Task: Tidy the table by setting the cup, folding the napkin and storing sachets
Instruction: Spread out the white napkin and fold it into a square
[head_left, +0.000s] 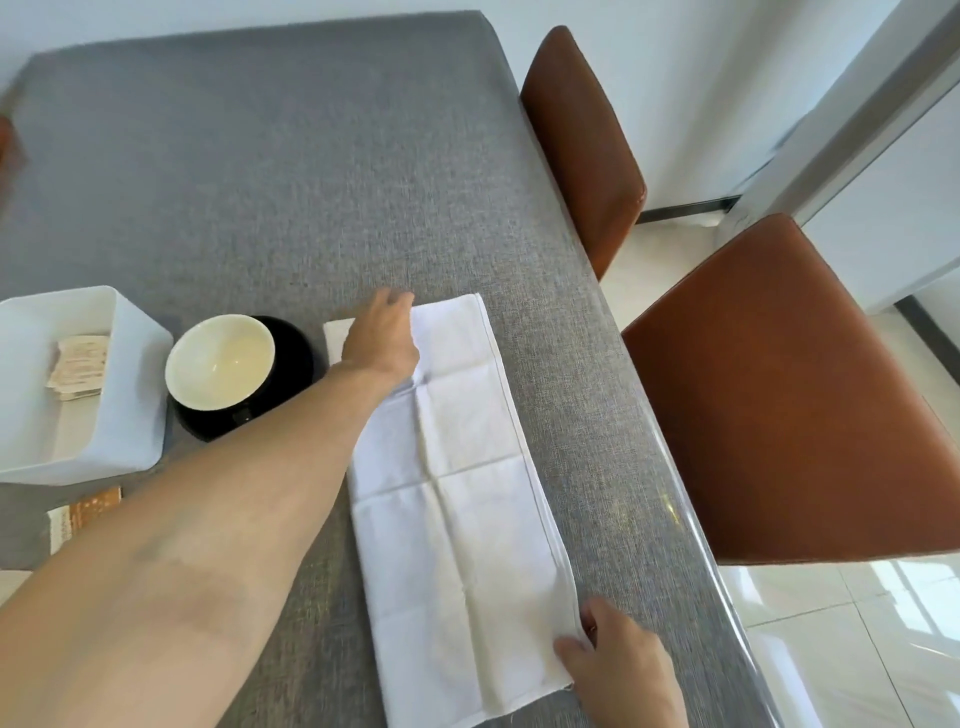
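Grey tablecloth (311, 182) bears a long, creased white napkin (467, 519), both hands pinching its far and near ends.

Bright, even daylight from the right; glare on floor tiles (841, 623) and counter (670, 499) edge. Soft shadows only. Wide-angle bowing at frame edges (far-left margin blurred).

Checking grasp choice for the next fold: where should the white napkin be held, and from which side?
At its two short ends. The napkin lies flat as a long strip, so the left hand takes the far end and the right hand the near corner, each from above.
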